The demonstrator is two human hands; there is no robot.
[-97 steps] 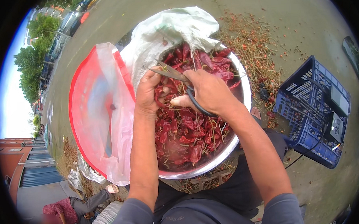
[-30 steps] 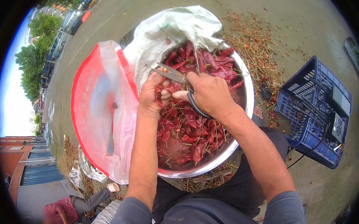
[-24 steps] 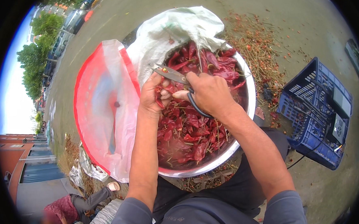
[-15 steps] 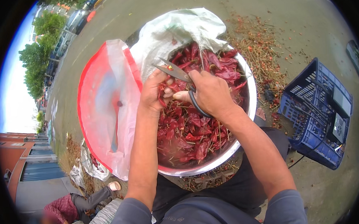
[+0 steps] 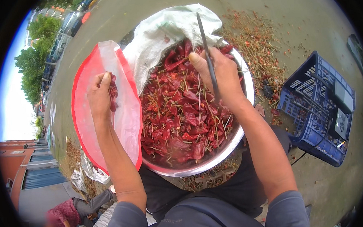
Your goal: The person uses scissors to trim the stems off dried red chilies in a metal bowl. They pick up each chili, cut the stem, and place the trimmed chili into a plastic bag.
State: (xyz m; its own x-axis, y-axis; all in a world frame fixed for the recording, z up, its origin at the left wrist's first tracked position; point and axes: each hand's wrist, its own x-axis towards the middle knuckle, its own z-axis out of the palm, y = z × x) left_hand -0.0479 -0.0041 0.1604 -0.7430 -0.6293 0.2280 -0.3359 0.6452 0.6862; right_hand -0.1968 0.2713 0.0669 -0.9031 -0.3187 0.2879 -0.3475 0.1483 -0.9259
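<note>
A wide metal basin (image 5: 201,170) in front of me is heaped with dried red chilies (image 5: 178,122), many with their stems on. My right hand (image 5: 225,76) is closed around the scissors (image 5: 205,42) over the basin's right side; the blades point away from me and appear edge-on. To the left, my left hand (image 5: 99,97) pinches a dark red dried chili (image 5: 113,92) over a translucent bag (image 5: 127,132) with a red border. How far the chili hangs above the bag I cannot tell.
A white woven sack (image 5: 156,30) drapes over the basin's far edge. Cut stems and chili bits (image 5: 256,44) litter the ground beyond its right side. Right of me stands a blue plastic crate (image 5: 310,137) with devices on its rim. Another person (image 5: 65,216) bends over at lower left.
My left hand has moved left, from the scissors over the basin to over the bag, carrying chili. My right hand has shifted slightly right and turned the scissors upward, away from me.
</note>
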